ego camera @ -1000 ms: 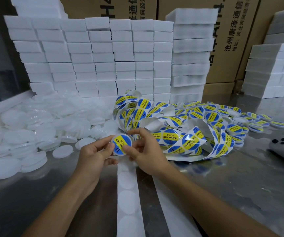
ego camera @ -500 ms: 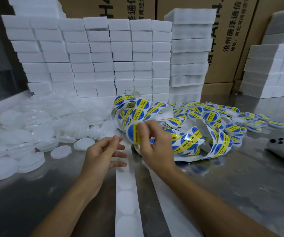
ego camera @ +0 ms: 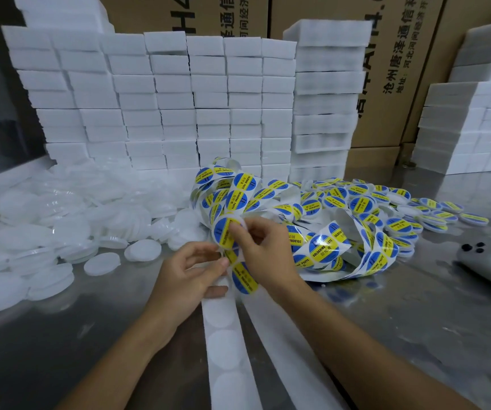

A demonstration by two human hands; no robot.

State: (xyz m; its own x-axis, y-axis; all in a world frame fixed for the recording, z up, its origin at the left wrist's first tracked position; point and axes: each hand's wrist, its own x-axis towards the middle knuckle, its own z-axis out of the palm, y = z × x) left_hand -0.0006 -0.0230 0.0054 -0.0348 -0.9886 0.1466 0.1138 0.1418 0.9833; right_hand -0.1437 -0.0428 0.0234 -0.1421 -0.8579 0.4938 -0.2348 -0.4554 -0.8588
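White lids point(ego camera: 46, 229): heaped loose at the far left of the steel table point(ego camera: 61, 350), well apart from the work; no hindrance is expected from them.
Foam blocks point(ego camera: 164, 99): stacked as a wall behind, with cardboard boxes point(ego camera: 386, 69) beyond; the reach is not blocked.
Left hand point(ego camera: 191, 279): the fingers are curled, and the label strip point(ego camera: 226, 335) appears to be pinched at its left edge just below the peel, so the liner is held taut.
Strip handling: thin, light, limp paper that is easily creased or dragged. It is best gripped by the bare liner edge, close to the label being lifted.
Sticker point(ego camera: 223, 232): round, blue and yellow, found mid-table between the two hands and partly curled off the liner. It is judged flimsy and tacky-backed, likely to fold onto itself, so only the rim should be taken.
Right hand point(ego camera: 265, 253): thumb and forefinger are closed on the sticker's right rim.
Tangle: the rest of the strip is looped in a loose pile just right of the hands; snagging there is judged the likeliest hindrance.
Labelled lids point(ego camera: 416, 208): spread further right, apart from the hands.
Grey handset point(ego camera: 487, 261): laid near the right edge, out of the way.
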